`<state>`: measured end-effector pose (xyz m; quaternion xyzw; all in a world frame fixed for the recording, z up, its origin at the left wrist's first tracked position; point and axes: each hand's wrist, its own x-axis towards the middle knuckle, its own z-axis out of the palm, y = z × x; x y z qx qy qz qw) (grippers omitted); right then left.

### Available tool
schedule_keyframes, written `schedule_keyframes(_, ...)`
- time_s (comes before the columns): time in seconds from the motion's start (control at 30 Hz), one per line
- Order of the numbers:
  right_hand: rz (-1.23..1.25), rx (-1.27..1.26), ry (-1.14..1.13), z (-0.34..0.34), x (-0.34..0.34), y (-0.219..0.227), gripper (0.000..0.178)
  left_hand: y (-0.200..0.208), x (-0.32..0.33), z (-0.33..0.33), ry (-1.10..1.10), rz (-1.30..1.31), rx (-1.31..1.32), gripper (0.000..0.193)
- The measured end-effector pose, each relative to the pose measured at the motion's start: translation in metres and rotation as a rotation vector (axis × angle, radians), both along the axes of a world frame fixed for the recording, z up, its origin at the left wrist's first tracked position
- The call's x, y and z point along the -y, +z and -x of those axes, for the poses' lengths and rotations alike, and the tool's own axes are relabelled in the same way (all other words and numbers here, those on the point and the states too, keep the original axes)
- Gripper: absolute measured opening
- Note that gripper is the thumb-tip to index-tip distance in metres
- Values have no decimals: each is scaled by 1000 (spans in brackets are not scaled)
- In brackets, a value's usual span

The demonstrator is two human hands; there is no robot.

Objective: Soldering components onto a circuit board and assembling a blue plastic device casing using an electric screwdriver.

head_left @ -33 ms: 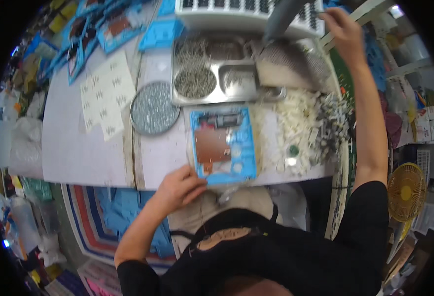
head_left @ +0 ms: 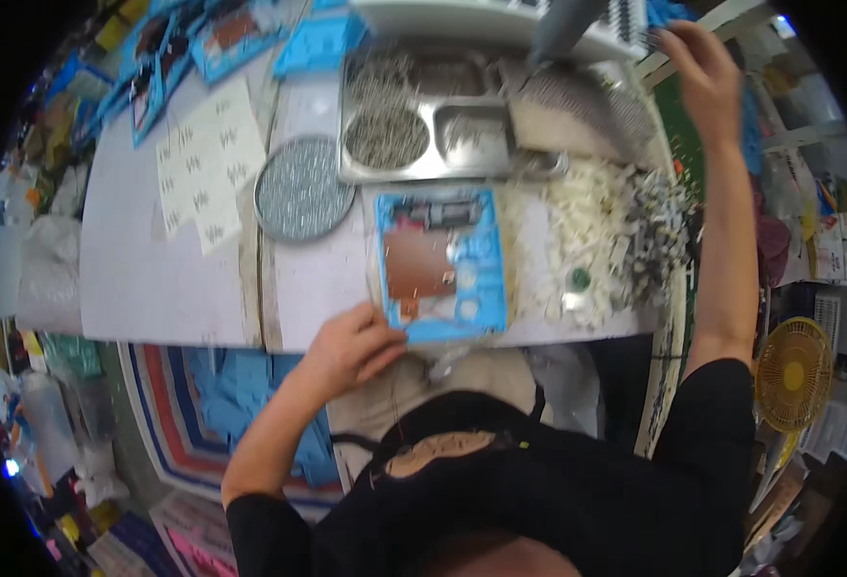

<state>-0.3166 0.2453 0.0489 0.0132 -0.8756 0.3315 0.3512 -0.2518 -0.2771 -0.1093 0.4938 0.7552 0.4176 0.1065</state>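
A shallow blue plastic casing (head_left: 489,298) lies near the table's front edge, with a brown plate (head_left: 418,267) and a dark grey part (head_left: 442,213) inside it. My left hand (head_left: 351,348) has its fingers curled on the casing's near left corner. Stretched far to the right, my right hand (head_left: 710,87) is just beyond the right end of a white slotted rack (head_left: 481,21). Its thumb and fingers are pinched together around something small and dark, too blurred to name. A grey tube-shaped thing (head_left: 563,34) slants in front of the rack.
Behind the casing sits a steel tray (head_left: 428,175) with thin metal pieces; a round grey dish (head_left: 303,226) of similar pieces is left of it. Piles of cream (head_left: 582,250) and grey small parts (head_left: 649,250) lie to the right. Further left is a marked paper sheet (head_left: 207,168).
My right hand has moved a little to the right and toward me, off the rack's end. My left hand stays at the casing's corner. The whole view has shifted slightly.
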Motion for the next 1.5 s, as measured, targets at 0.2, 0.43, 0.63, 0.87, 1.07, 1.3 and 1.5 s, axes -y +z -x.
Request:
schedule_keyframes(0.2,-30,466,516,-133,191,-74,18,-2,2,-1,11,1,39,24)
schedule_keyframes(0.43,-245,341,750,-111,221,-121,19,-1,1,-3,29,-8,35,26)
schedule_keyframes(0.63,-225,349,790,-113,219,-120,27,-4,2,-4,37,-25,26,27)
schedule_keyframes(0.87,-170,210,772,-125,213,-148,31,1,0,-3,33,-1,36,22)
schedule_keyframes(1.07,-222,330,664,-120,187,-119,29,1,2,-4,48,41,25,29)
schedule_keyframes(1.3,-610,523,190,-117,137,-117,19,34,-10,6,-15,207,119,23)
schedule_keyframes(1.5,-64,467,32,-135,136,-88,15,77,-94,91,-74,72,-145,13)
